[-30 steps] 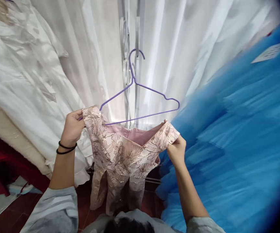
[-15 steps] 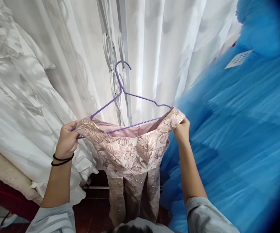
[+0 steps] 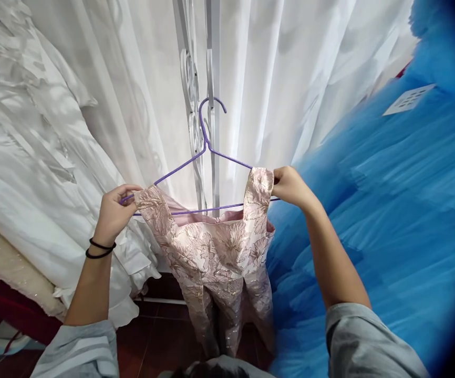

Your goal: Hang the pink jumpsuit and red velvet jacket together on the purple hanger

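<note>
Left hand (image 3: 113,212) pinches pink brocade dress (image 3: 215,252) strap against purple hanger (image 3: 207,152) left end, steadying it. Right hand (image 3: 288,186) grips other strap at hanger's right arm, stretching it over. Dress hangs below hanger.

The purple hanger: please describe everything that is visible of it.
The purple hanger is thin coated wire, with a hook at the top and a twisted neck. It is held slightly tilted before white curtains. The left hand grips its left end, the right hand its right end. A pink floral dress hangs by its straps on both shoulders.
</note>
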The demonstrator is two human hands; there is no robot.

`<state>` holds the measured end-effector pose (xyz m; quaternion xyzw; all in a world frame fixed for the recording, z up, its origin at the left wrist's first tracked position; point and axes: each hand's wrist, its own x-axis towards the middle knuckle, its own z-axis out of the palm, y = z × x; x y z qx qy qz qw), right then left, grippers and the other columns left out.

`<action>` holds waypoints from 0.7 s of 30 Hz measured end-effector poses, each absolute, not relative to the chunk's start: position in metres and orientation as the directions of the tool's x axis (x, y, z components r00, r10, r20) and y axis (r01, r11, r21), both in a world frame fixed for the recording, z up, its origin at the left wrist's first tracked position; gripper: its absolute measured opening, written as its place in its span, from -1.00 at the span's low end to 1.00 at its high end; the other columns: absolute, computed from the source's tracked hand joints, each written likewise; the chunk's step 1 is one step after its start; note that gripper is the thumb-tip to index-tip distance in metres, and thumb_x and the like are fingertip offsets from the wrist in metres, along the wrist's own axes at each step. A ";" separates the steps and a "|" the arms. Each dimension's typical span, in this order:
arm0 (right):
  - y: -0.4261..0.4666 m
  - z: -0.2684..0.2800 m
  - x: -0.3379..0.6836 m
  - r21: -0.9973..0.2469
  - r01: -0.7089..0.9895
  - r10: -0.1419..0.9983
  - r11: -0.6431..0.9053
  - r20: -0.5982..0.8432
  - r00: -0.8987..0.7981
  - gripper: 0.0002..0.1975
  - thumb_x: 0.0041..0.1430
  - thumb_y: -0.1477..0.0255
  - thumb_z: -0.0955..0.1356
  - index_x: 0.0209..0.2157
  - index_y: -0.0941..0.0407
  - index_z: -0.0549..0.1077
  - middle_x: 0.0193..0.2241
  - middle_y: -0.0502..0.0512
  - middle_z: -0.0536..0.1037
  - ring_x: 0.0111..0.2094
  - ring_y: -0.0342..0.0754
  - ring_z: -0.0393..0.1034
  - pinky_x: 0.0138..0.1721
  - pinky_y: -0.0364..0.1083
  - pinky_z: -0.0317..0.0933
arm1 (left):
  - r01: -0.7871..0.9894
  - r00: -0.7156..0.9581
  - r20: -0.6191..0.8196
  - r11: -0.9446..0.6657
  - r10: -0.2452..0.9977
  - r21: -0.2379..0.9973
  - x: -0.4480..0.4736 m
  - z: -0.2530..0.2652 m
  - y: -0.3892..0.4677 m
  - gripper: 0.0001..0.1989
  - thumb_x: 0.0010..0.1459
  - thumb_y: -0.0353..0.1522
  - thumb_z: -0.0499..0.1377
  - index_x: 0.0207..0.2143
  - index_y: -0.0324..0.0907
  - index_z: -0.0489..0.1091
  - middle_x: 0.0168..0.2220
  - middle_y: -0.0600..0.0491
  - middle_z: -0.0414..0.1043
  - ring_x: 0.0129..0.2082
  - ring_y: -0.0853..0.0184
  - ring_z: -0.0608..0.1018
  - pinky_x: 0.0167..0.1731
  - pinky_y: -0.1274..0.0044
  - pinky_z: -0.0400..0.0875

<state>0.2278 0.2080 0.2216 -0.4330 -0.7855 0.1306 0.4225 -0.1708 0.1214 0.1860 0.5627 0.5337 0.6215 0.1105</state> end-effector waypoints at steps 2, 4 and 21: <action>0.202 0.227 0.227 -0.549 0.649 0.837 0.527 0.469 -0.283 -0.85 -0.22 0.48 0.28 -0.73 0.20 0.23 -0.75 -0.07 0.15 -0.63 -0.27 0.08 -0.59 -0.24 -0.11 | 0.474 -0.268 0.591 -0.430 0.761 0.768 -0.174 0.185 0.120 -0.62 -0.18 -0.40 0.31 -0.20 -0.18 0.53 -0.25 0.03 0.55 -0.30 0.35 0.54 -0.34 0.60 0.42; 0.195 0.231 0.229 -0.542 0.699 0.878 0.466 0.376 -0.294 -0.92 -0.23 0.51 0.27 -0.69 0.20 0.31 -0.72 -0.03 0.28 -0.62 -0.23 0.16 -0.59 -0.23 -0.05 | 0.455 -0.217 0.604 -0.468 0.767 0.758 -0.178 0.188 0.119 -0.61 -0.14 -0.41 0.25 -0.16 -0.16 0.53 -0.12 -0.01 0.56 -0.15 0.27 0.56 -0.20 0.54 0.46; 0.179 0.210 0.247 -0.507 0.551 0.724 0.664 0.620 -0.302 -0.43 -0.09 0.57 0.23 0.04 0.12 0.38 -0.08 0.20 0.58 -0.16 0.04 0.53 -0.27 -0.07 0.37 | 0.587 -0.267 0.771 -0.537 0.578 0.606 -0.150 0.196 0.154 -0.71 -0.03 -0.19 0.29 -0.38 -0.25 0.58 -0.37 -0.04 0.59 -0.39 0.33 0.53 -0.34 0.52 0.39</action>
